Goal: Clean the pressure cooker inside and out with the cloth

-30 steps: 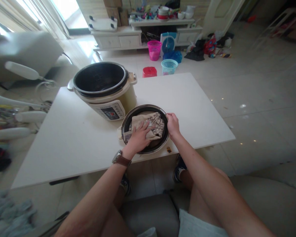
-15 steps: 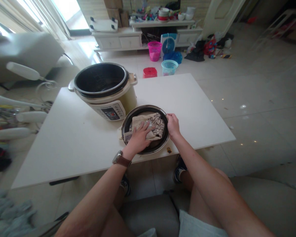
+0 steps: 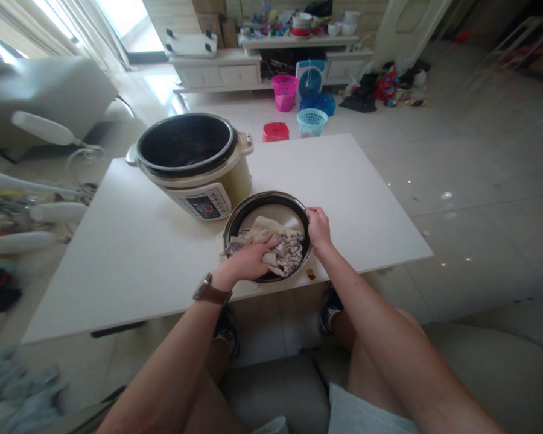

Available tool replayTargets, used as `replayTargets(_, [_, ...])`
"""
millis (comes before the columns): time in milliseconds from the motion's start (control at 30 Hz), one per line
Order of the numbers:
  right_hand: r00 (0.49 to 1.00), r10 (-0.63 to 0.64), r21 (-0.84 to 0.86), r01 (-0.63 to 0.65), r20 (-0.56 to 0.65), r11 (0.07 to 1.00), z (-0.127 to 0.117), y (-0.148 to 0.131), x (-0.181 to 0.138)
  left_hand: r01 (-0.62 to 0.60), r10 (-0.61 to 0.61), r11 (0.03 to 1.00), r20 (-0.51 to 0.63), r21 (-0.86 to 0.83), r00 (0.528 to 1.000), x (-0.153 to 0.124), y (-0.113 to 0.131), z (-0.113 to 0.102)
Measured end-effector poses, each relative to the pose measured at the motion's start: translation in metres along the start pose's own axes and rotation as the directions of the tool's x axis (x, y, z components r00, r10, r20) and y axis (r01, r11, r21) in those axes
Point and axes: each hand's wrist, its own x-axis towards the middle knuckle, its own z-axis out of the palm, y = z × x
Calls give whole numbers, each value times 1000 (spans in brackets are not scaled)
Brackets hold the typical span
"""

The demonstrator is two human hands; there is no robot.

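Patterned cloth (image 3: 292, 252), bunched: pressed under outspread left hand (image 3: 252, 258) and extended rightward, inside round lid (image 3: 283, 212) at table's (image 3: 117, 271) near edge; lid's right side gripped by right hand (image 3: 319, 230).

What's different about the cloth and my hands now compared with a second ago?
The left hand and the cloth under it have slid toward you across the round lid, leaving more of its far inner side bare. The cloth looks more bunched. Nothing was newly grasped or let go. The right hand stays on the lid's rim; the cooker hasn't moved.
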Motion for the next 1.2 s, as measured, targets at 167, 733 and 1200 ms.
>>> replayTargets(167, [1000,12,18,-12,-1,1000,1,2,0,100,-100,995,43,4,994,-7,-5,-10])
replayTargets(733, [1000,11,-3,-11,7,1000,1,-3,-1,4,-4,1000,-16,-12,1000,-6,-2,5])
replayTargets(1200, [1000,1,2,-1,5,1000,1,-3,-2,40,-42,999,-124,-23,991,6,12,10])
